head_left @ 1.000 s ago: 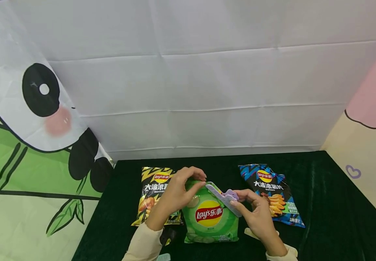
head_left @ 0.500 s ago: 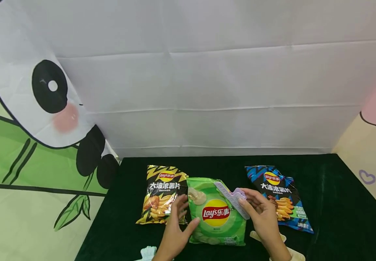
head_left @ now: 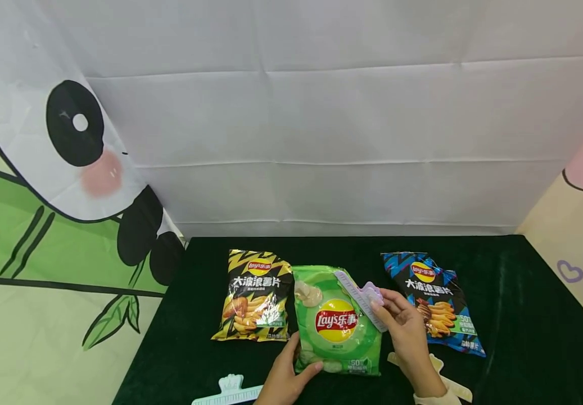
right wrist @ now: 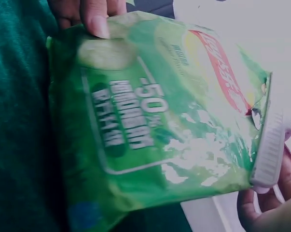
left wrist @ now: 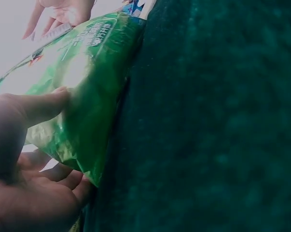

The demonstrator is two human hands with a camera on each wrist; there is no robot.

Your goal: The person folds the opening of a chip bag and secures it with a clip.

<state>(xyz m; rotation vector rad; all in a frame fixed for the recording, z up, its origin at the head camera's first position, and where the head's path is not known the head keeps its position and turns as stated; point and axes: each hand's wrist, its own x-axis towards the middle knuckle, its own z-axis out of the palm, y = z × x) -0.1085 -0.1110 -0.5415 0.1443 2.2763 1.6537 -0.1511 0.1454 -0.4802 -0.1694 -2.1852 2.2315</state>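
"What did the hands hold?"

"The left hand (head_left: 285,381) pinched the lower left corner of the green chip bag (head_left: 335,351), thumb in front, fingers behind. The right hand (head_left: 408,337) pinched the purple clip (head_left: 354,293), which slanted across the bag's upper right corner."

"And the bag's contents?"

"Hidden by the wrapping."

"What surrounded it?"

"A yellow-and-black bag (head_left: 256,298) lay just to its left, a blue-and-black bag (head_left: 435,306) to its right. Nearer the person were a mint clip (head_left: 227,395) and a cream clip (head_left: 454,388). Dark green cloth (head_left: 519,332) covered the table; behind hung a white sheet (head_left: 311,124)."
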